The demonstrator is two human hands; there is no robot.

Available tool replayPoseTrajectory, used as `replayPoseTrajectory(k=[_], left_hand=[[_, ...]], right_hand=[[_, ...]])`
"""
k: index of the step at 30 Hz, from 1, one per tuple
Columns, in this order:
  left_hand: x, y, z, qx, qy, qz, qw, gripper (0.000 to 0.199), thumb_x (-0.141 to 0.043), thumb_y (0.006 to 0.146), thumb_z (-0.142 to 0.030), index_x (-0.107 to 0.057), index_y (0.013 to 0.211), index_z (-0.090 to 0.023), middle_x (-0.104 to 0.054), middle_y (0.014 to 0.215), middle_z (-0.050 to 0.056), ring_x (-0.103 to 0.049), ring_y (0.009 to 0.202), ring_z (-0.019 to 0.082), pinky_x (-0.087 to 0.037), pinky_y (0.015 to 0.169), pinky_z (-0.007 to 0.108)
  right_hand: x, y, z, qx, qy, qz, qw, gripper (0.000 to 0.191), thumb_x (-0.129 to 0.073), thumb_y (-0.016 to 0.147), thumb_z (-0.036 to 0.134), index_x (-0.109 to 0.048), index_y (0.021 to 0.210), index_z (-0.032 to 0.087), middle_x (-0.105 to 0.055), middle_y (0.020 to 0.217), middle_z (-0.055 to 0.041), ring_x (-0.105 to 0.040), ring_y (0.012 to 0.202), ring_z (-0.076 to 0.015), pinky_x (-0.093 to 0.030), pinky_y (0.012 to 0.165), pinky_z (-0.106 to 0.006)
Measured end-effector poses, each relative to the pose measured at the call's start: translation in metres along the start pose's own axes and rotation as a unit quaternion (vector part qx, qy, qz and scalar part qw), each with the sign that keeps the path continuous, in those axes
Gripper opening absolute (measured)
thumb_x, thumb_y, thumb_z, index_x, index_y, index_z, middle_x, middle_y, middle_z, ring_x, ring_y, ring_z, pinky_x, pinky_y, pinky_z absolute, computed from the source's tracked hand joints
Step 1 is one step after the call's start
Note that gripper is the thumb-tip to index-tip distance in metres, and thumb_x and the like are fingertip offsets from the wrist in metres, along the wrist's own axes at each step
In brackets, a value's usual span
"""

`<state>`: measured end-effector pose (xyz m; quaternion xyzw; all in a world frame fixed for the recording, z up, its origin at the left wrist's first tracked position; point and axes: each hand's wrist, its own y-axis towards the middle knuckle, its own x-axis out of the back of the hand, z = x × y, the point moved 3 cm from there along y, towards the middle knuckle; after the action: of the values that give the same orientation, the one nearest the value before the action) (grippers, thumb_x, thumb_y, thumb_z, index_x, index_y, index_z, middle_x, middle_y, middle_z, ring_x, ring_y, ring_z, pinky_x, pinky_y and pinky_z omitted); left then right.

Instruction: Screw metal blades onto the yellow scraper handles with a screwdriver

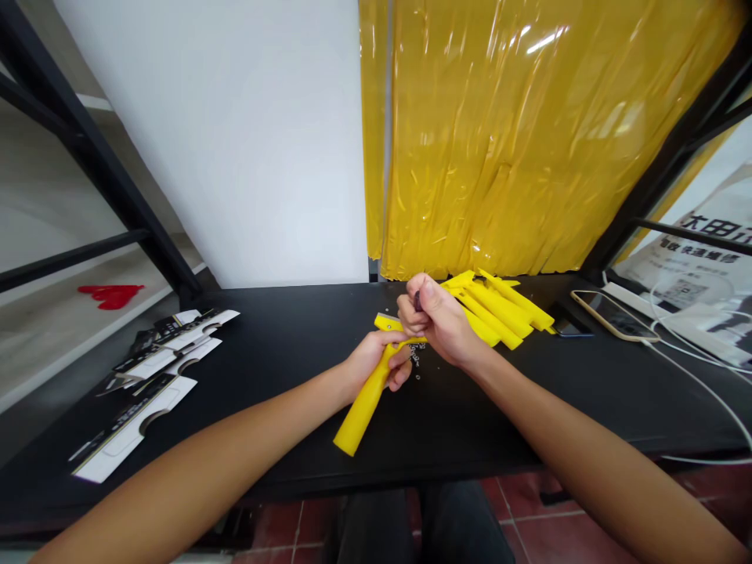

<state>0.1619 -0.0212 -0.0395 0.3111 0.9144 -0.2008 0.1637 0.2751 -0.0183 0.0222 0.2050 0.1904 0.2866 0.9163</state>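
the left hand (376,362) is closed around a long yellow plastic handle (364,403), and a small metal part (385,320) shows at its far end. the handle is held above the tabletop, with its free end pointing toward the person. the right hand (438,319) is also closed, and it pinches a small dark object (417,300) just above the handle; the fingers hide most of it, so i cannot tell what it is. tiny shiny metal pieces (416,359) lie beside the left hand on the black tabletop (470,423). a pile of other yellow plastic handles (499,309) lies just behind the right hand. on the left side are white and black cardboard cards (141,399). on the right side lie a gold-edged smartphone (611,316) and a dark phone (567,327). a shiny yellow plastic sheet (499,133) hangs behind the tabletop.
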Motion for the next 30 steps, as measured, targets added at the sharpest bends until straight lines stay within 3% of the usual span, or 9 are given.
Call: replayPoseTrajectory(k=[4, 7, 12, 16, 19, 25, 30], left_hand=[[-0.0007, 0.0001, -0.0027, -0.015, -0.049, -0.008, 0.999, 0.024, -0.061, 0.085, -0.03, -0.056, 0.065, -0.019, -0.036, 0.039, -0.006, -0.045, 0.031, 0.013, -0.038, 0.029, 0.02], [0.0002, 0.0006, -0.0029, -0.022, -0.067, -0.019, 0.997, 0.009, -0.058, 0.087, -0.027, -0.061, 0.083, -0.019, -0.039, 0.041, -0.007, -0.045, 0.031, 0.014, -0.038, 0.028, 0.02], [-0.0003, 0.0004, -0.0021, -0.024, -0.061, -0.017, 0.998, 0.014, -0.057, 0.088, -0.028, -0.06, 0.079, -0.018, -0.038, 0.041, -0.007, -0.045, 0.031, 0.014, -0.039, 0.028, 0.02], [0.0012, 0.0011, 0.0003, -0.015, -0.055, -0.002, 0.998, 0.035, -0.054, 0.091, -0.03, -0.048, 0.058, -0.019, -0.038, 0.038, -0.004, -0.045, 0.03, 0.012, -0.037, 0.029, 0.019], [0.0044, 0.0025, 0.0024, -0.005, -0.037, 0.006, 0.999, 0.048, -0.051, 0.093, -0.034, -0.04, 0.048, -0.021, -0.037, 0.037, -0.001, -0.045, 0.03, 0.011, -0.035, 0.029, 0.019], [0.0065, 0.0022, -0.0003, -0.03, -0.067, -0.022, 0.997, 0.03, -0.057, 0.089, -0.03, -0.046, 0.063, -0.021, -0.039, 0.042, -0.006, -0.046, 0.031, 0.012, -0.039, 0.03, 0.02], [0.0079, 0.0028, 0.0008, -0.024, -0.048, -0.024, 0.998, 0.036, -0.059, 0.088, -0.034, -0.043, 0.059, -0.021, -0.039, 0.039, -0.005, -0.046, 0.031, 0.013, -0.037, 0.029, 0.02]], right_hand=[[0.0011, -0.0006, -0.0015, 0.002, -0.016, -0.013, 1.0, 0.043, -0.043, 0.102, 0.055, -0.052, 0.078, 0.02, -0.039, 0.064, 0.0044, -0.033, 0.055, -0.0104, -0.027, 0.053, -0.027], [-0.0003, -0.002, -0.004, -0.005, -0.017, -0.025, 1.0, 0.047, -0.038, 0.102, 0.059, -0.054, 0.081, 0.02, -0.037, 0.063, 0.0045, -0.029, 0.054, -0.0107, -0.022, 0.052, -0.027], [-0.0032, -0.0019, -0.0019, 0.007, -0.008, -0.015, 1.0, 0.031, -0.052, 0.099, 0.053, -0.045, 0.089, 0.024, -0.034, 0.064, 0.0068, -0.024, 0.054, -0.0108, -0.021, 0.053, -0.026], [-0.001, 0.0009, -0.0002, 0.017, -0.028, -0.012, 0.999, 0.034, -0.046, 0.102, 0.053, -0.048, 0.085, 0.023, -0.043, 0.07, 0.0033, -0.038, 0.062, -0.0128, -0.032, 0.06, -0.028], [-0.0003, 0.002, -0.0024, 0.024, -0.05, -0.019, 0.998, 0.044, -0.041, 0.103, 0.054, -0.052, 0.077, 0.02, -0.043, 0.069, 0.0012, -0.04, 0.066, -0.014, -0.032, 0.063, -0.03], [-0.0041, -0.0002, -0.0038, 0.036, -0.004, -0.012, 0.999, 0.036, -0.04, 0.103, 0.055, -0.044, 0.085, 0.023, -0.033, 0.066, 0.0056, -0.026, 0.06, -0.0129, -0.023, 0.059, -0.029], [-0.0047, -0.0009, 0.0034, 0.036, -0.075, 0.012, 0.996, 0.037, -0.043, 0.103, 0.054, -0.047, 0.084, 0.022, -0.043, 0.072, 0.0029, -0.037, 0.065, -0.0133, -0.03, 0.064, -0.03]])
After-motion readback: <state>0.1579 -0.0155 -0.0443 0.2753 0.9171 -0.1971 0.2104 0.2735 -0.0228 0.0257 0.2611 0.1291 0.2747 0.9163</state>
